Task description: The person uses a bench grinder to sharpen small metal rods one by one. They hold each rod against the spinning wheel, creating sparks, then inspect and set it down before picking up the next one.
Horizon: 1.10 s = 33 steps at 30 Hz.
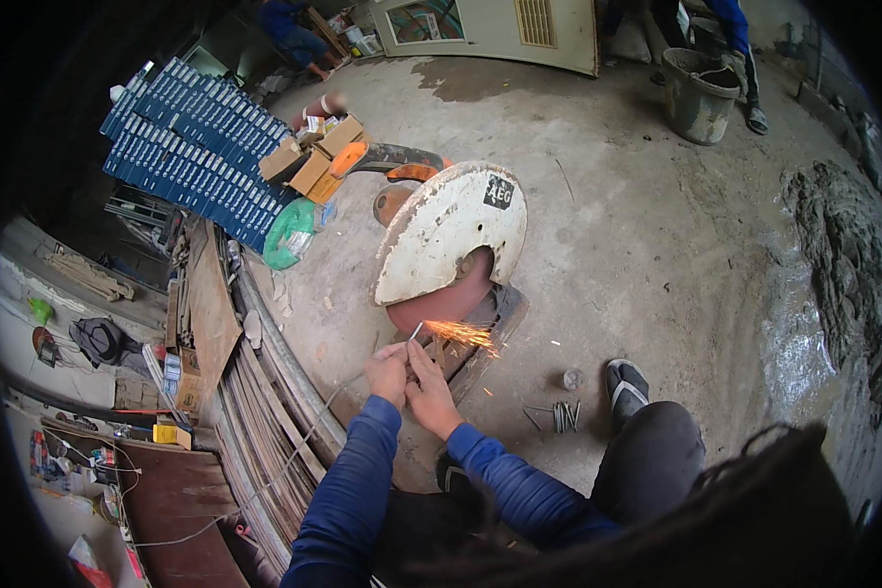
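Both hands are close together at the lower edge of a cut-off saw's reddish abrasive disc (441, 302). My left hand (386, 376) is closed, its fingers pinching a short thin metal rod (417, 330). My right hand (428, 384) is closed on the same rod from the other side. The rod's tip meets the disc's edge, and orange sparks (465, 334) spray off to the right. A worn white guard (446, 220) covers the disc's upper part. The saw's orange and black handle (387, 159) points to the left. My fingers hide the rod's lower end.
Several short rods (564, 417) lie near my foot, beside a small round container (572, 378). Long pipes and boards (274, 392) line the left. Stacked blue boxes (196, 147) and cardboard boxes (314, 176) stand behind. A person stands by a bucket (698, 103); wet cement (833, 245) lies right.
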Available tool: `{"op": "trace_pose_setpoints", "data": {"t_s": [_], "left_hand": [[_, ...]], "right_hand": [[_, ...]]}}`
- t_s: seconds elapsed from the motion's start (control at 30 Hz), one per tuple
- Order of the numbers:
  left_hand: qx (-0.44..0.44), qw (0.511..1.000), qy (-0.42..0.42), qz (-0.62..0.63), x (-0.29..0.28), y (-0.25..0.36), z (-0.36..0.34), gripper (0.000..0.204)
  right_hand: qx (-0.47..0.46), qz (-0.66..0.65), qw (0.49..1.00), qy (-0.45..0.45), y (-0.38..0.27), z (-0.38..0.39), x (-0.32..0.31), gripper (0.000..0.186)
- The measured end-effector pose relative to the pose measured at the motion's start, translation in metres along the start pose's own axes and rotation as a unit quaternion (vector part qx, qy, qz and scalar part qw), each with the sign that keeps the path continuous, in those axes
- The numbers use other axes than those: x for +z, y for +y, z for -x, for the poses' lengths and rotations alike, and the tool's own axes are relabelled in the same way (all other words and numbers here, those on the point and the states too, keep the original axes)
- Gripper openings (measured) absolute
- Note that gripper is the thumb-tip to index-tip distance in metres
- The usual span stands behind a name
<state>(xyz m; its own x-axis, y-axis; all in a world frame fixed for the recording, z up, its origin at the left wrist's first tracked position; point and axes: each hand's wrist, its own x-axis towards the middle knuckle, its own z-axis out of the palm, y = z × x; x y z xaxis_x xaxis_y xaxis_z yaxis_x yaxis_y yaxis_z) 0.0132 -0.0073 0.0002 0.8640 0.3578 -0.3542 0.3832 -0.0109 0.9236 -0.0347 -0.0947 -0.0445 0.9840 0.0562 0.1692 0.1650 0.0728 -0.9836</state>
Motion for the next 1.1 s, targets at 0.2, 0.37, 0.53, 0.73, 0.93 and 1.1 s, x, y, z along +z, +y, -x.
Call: {"op": "trace_pose_setpoints", "data": {"t_s": [0.2, 0.37, 0.53, 0.73, 0.93, 1.1], "left_hand": [[-0.002, 1.000, 0.013, 0.006, 0.0010, -0.0007, 0.0000, 0.013], [-0.007, 1.000, 0.017, 0.013, 0.0014, -0.0006, 0.0012, 0.012], [-0.001, 1.000, 0.022, 0.011, 0.0030, 0.0002, 0.0019, 0.012], [0.003, 0.999, 0.030, 0.009, 0.0058, 0.0012, 0.0037, 0.012], [0.020, 0.999, 0.031, 0.017, 0.0064, -0.0005, 0.0054, 0.015], [0.019, 0.999, 0.031, 0.020, 0.0040, -0.0043, 0.0016, 0.015]], "right_hand": [[0.005, -0.004, 1.000, -0.002, -0.0002, -0.0004, 0.0000, 0.074], [0.001, -0.001, 1.000, -0.001, -0.0002, -0.0006, 0.0005, 0.073], [-0.010, 0.000, 1.000, 0.005, 0.0022, -0.0020, 0.0013, 0.072], [-0.006, 0.004, 1.000, 0.008, 0.0018, -0.0019, 0.0004, 0.071], [-0.009, -0.005, 1.000, 0.008, 0.0004, -0.0016, -0.0008, 0.070], [-0.004, -0.001, 1.000, 0.006, -0.0003, -0.0012, -0.0011, 0.070]]}}
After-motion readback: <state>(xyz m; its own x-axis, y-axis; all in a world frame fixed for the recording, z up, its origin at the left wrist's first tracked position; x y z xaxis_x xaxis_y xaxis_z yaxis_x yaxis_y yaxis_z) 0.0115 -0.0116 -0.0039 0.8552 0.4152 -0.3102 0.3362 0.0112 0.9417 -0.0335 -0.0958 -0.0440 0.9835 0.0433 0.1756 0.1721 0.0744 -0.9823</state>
